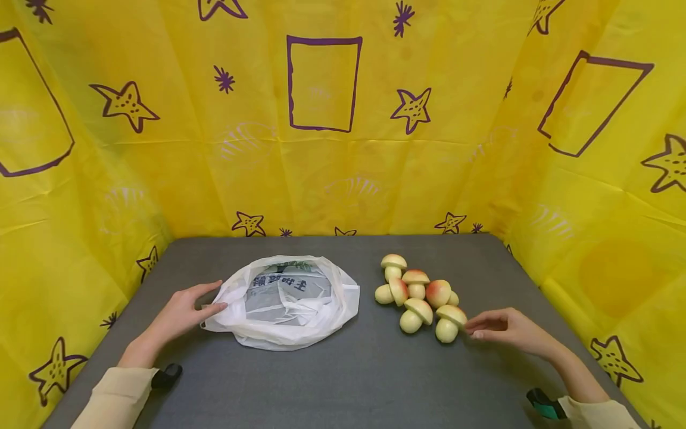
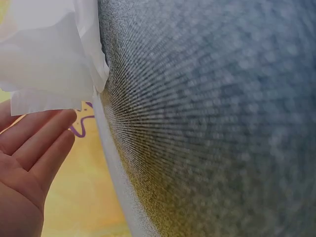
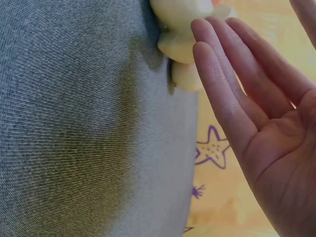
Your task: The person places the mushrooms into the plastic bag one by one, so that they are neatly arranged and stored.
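Observation:
A white plastic bag (image 1: 268,341) lies with its wide mouth spread, dark printed characters showing inside. My left hand (image 1: 179,313) is at the bag's left edge, thumb and forefinger apart at the rim; in the left wrist view its other fingers (image 2: 47,133) extend straight beside the white plastic. Right of the bag sits a cluster of several mushroom-shaped pieces with pale stems and cream caps, some blushed red. The nearest right mushroom (image 1: 449,325) is at the fingertips of my right hand (image 1: 511,330), whose fingers (image 3: 222,89) are extended with the palm facing inward.
Both things rest on a dark grey tabletop (image 1: 332,387). Yellow cloth (image 1: 321,161) with purple stars and frames encloses the back and both sides. A black strap (image 1: 168,376) is at the left wrist, another black band (image 1: 543,403) at the right.

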The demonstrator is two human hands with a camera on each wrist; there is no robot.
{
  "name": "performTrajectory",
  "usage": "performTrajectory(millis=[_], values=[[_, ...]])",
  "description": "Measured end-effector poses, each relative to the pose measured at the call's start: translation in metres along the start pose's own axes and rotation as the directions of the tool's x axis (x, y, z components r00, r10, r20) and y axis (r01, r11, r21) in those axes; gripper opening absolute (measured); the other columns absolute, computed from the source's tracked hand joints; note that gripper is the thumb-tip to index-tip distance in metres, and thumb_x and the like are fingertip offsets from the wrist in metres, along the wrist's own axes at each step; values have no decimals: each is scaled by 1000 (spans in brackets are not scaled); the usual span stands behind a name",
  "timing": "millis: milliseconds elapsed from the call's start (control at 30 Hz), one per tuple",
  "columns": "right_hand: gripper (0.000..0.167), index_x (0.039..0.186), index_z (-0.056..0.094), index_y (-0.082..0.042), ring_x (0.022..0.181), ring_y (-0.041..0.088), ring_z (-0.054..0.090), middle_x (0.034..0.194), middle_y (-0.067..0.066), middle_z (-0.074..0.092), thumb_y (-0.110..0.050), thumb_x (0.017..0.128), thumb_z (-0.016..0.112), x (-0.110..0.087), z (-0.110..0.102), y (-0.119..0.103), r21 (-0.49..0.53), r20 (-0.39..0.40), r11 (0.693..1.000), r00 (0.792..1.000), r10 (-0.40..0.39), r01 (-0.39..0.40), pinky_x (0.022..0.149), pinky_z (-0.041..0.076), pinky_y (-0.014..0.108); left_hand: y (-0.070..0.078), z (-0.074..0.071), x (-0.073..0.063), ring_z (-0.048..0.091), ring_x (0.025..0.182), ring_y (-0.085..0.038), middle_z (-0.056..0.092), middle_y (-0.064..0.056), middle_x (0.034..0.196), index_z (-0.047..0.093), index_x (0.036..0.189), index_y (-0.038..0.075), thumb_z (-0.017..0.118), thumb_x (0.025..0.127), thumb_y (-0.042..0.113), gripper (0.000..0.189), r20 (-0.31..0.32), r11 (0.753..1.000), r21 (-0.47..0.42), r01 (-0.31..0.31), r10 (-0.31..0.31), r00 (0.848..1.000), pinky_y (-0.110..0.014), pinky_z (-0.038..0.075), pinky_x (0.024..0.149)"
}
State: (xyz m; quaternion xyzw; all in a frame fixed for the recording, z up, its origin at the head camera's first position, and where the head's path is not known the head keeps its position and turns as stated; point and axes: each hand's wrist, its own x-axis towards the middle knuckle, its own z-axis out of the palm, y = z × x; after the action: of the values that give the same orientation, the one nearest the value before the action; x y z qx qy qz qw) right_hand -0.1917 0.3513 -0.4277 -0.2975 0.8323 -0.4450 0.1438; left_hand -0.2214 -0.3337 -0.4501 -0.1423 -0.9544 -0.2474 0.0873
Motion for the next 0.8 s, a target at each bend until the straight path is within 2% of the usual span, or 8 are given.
performTrajectory(millis=[300, 467, 667, 800], values=[[29, 116, 61, 10, 95, 5, 68, 106, 22, 69, -8, 94, 57, 1, 4, 2, 3, 17, 1000, 999, 27, -28, 77, 54, 19, 3, 0, -1, 60, 109, -38, 61, -20, 124, 55, 131, 1, 68, 85, 43, 64, 11, 1000, 4, -1, 1, 1000, -55, 48, 88], [30, 118, 61, 8, 95, 4, 67, 107, 20, 69, -10, 94, 58, 1, 5, 8, -2, 21, 998, 998, 60, -60, 77, 53, 18, 5, -1, -2, 63, 106, -34, 63, -19, 123, 55, 131, 1, 69, 84, 42, 64, 15, 1000, -21, 1, -1, 1000, -51, 51, 85], [34, 122, 58, 8, 99, 3, 66, 113, 22, 67, -12, 95, 57, 3, 7, 14, 30, 63, 993, 992, 109, -111, 79, 52, 18, 1, 0, -3, 64, 105, -32, 64, -17, 122, 56, 131, 3, 71, 83, 43, 64, 11, 999, -36, 3, -3, 1000, -46, 54, 83], [36, 123, 57, 6, 100, 0, 64, 115, 21, 66, -16, 94, 58, 4, 10, 16, -1, 57, 990, 988, 144, -144, 80, 51, 16, 0, 0, -2, 65, 105, -31, 64, -16, 122, 57, 131, 4, 71, 82, 44, 65, 13, 999, -41, 1, -1, 1000, -44, 54, 82]])
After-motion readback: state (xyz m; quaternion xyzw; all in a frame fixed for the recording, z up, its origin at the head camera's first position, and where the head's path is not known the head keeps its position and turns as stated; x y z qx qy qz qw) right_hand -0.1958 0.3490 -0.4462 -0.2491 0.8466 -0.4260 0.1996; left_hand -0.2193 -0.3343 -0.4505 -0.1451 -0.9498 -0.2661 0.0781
